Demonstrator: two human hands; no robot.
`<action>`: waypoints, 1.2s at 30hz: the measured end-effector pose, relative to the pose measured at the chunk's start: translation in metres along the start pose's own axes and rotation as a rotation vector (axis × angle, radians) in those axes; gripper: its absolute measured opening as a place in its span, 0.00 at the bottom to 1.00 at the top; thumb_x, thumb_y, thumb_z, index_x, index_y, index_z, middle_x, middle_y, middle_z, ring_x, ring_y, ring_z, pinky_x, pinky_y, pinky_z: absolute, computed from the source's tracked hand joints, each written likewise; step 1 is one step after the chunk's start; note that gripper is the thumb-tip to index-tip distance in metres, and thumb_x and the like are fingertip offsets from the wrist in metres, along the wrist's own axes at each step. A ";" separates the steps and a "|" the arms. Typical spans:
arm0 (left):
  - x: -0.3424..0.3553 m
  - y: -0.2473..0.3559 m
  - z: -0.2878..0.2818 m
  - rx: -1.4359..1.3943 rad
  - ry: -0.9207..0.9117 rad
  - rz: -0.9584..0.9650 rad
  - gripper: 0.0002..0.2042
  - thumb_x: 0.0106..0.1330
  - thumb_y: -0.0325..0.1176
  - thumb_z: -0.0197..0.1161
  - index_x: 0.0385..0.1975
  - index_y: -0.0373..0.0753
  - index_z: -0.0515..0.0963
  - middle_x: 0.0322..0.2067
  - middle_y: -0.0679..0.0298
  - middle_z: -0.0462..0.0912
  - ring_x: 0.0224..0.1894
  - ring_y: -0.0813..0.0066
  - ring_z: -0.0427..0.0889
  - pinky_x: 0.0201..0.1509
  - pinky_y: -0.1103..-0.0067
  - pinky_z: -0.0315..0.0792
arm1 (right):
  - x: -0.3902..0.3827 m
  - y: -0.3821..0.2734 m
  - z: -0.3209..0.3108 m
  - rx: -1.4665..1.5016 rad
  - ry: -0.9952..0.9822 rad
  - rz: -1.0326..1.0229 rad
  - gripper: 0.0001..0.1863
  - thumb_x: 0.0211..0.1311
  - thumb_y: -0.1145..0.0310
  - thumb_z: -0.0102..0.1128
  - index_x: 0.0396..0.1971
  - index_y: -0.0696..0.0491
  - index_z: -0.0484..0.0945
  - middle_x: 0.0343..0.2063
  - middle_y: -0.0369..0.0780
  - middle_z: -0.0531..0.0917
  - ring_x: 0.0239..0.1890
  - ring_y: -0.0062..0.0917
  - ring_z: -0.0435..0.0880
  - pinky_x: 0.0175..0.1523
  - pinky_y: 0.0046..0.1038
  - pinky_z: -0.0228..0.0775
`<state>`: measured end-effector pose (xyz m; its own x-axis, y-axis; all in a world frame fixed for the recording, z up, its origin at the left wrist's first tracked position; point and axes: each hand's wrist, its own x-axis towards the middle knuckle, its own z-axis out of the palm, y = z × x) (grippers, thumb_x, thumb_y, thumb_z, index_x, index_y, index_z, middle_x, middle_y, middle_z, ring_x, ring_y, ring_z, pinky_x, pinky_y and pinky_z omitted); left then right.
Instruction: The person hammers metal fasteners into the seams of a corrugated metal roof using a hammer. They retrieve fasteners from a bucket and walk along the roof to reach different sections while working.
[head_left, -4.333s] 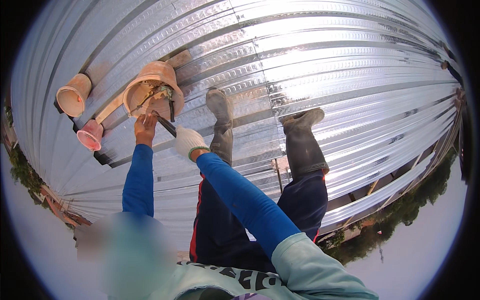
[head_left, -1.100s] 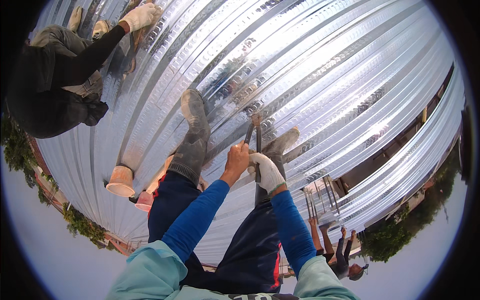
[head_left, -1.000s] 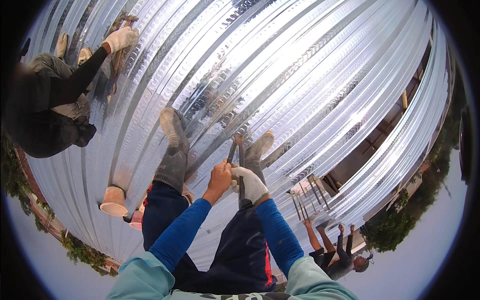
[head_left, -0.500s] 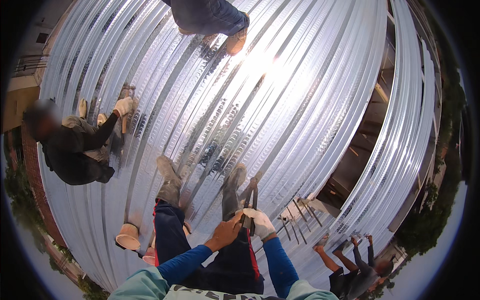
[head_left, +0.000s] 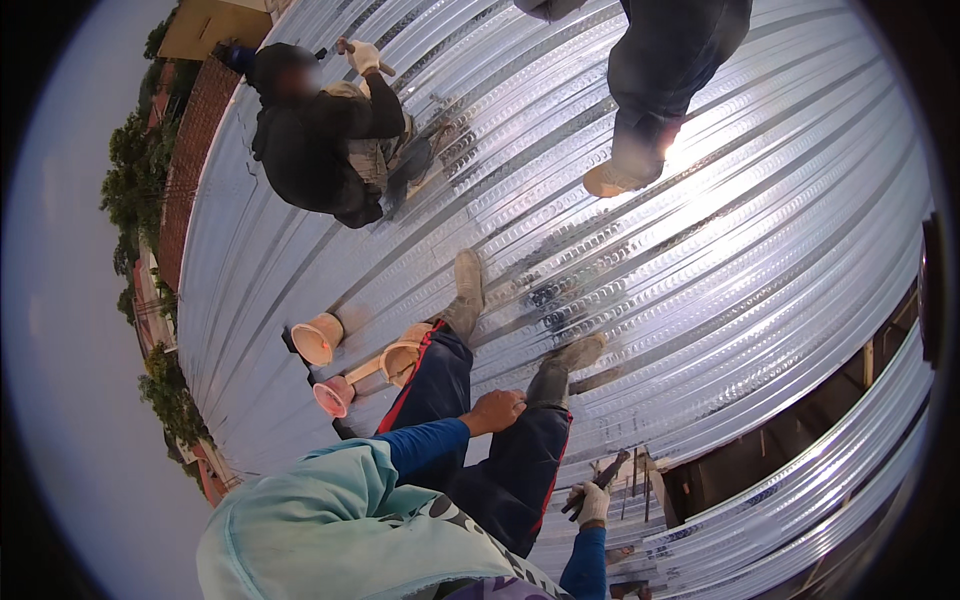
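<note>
My left hand (head_left: 497, 410), bare, rests curled over my dark trousers (head_left: 510, 465) near the knee; what its fingers hold, if anything, is unclear. Lower right, my white-gloved right hand (head_left: 590, 500) grips a dark metal long-handled tool (head_left: 612, 472), like pincers, held out beside an opening with upright rods (head_left: 645, 485). My booted feet stand on ribbed silver sheeting (head_left: 700, 300). Left of my legs sit a pale orange bucket (head_left: 316, 340), a pink bucket (head_left: 333, 398) and a larger orange bucket (head_left: 400, 355), partly behind my leg.
A co-worker in black (head_left: 310, 150) crouches upper left, a hammer-like tool in a gloved hand (head_left: 363, 57). Another person's dark-trousered legs (head_left: 660, 80) are upper right. A long dark gap (head_left: 780, 430) breaks the sheeting lower right. Brick wall (head_left: 200, 150) and trees (head_left: 135, 180) lie beyond the left edge.
My hands, earlier together on the tool, have separated; my right hand has swung it down and right. The view has turned, putting both nearby people higher and farther right in the picture.
</note>
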<state>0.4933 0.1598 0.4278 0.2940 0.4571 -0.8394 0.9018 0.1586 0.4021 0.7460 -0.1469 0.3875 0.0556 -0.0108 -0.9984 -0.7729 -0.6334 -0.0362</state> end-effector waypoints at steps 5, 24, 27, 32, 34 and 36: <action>-0.002 -0.061 -0.018 -0.050 0.109 -0.010 0.19 0.73 0.42 0.59 0.55 0.37 0.83 0.47 0.44 0.87 0.51 0.44 0.86 0.57 0.59 0.77 | -0.040 0.010 0.042 -0.212 0.079 0.011 0.08 0.64 0.72 0.56 0.37 0.60 0.72 0.24 0.47 0.83 0.17 0.33 0.82 0.25 0.36 0.80; -0.197 -0.180 -0.107 -0.996 0.801 -0.342 0.16 0.70 0.38 0.59 0.41 0.31 0.85 0.27 0.55 0.86 0.24 0.68 0.86 0.28 0.71 0.80 | -0.114 -0.186 0.192 -0.727 -0.108 -0.294 0.10 0.66 0.70 0.57 0.39 0.60 0.71 0.25 0.46 0.83 0.22 0.34 0.84 0.29 0.37 0.81; -0.238 -0.181 -0.080 -1.151 0.795 -0.576 0.17 0.71 0.40 0.60 0.42 0.30 0.85 0.26 0.56 0.86 0.25 0.68 0.87 0.31 0.69 0.81 | -0.129 -0.216 0.205 -0.835 -0.179 -0.335 0.10 0.67 0.70 0.57 0.41 0.59 0.69 0.26 0.47 0.82 0.22 0.34 0.83 0.29 0.39 0.82; -0.242 -0.259 0.113 -0.464 0.482 -0.569 0.20 0.72 0.48 0.58 0.34 0.37 0.87 0.38 0.42 0.88 0.41 0.41 0.87 0.44 0.58 0.81 | -0.136 -0.222 0.238 -0.939 -0.086 -0.261 0.13 0.68 0.69 0.57 0.46 0.59 0.66 0.27 0.49 0.82 0.22 0.36 0.83 0.27 0.40 0.80; -0.253 -0.258 0.154 -0.668 0.433 -0.631 0.19 0.72 0.47 0.58 0.36 0.37 0.87 0.38 0.44 0.88 0.41 0.42 0.87 0.46 0.59 0.81 | -0.139 -0.214 0.253 -0.955 -0.037 -0.197 0.13 0.69 0.68 0.57 0.46 0.58 0.67 0.28 0.48 0.83 0.22 0.37 0.83 0.28 0.40 0.80; -0.257 -0.231 0.158 -0.862 0.597 -0.566 0.18 0.71 0.46 0.59 0.37 0.36 0.87 0.37 0.46 0.89 0.41 0.44 0.88 0.48 0.60 0.81 | -0.170 -0.208 0.274 -1.300 -0.203 -0.299 0.10 0.70 0.68 0.55 0.36 0.60 0.70 0.26 0.47 0.81 0.24 0.35 0.82 0.32 0.40 0.80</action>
<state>0.2600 -0.1326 0.4925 -0.4768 0.4315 -0.7658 0.2790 0.9004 0.3337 0.7243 0.1991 0.5528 -0.0660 0.2973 -0.9525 0.4123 -0.8612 -0.2973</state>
